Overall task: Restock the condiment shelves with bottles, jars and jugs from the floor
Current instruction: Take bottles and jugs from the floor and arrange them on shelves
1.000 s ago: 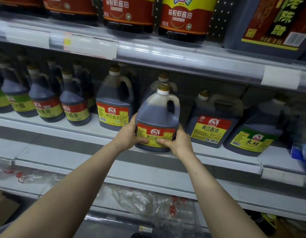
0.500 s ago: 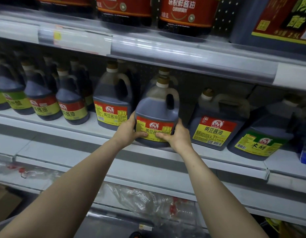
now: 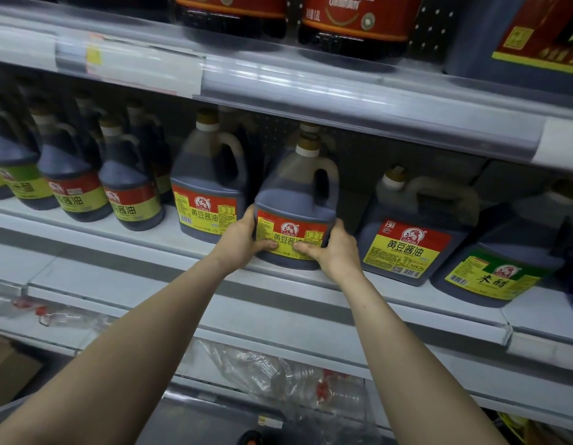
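While the soy sauce jug is gripped by the left hand and right hand at the shelf lip, it could honestly be tipped off if released too early.

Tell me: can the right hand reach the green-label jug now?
Probably yes: the green-label jug sits unblocked at the shelf front, but the right hand must first release the soy sauce jug.

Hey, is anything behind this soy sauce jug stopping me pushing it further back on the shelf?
Yes. Another jug stands directly behind the held jug, only its cap showing, so little room seems left.
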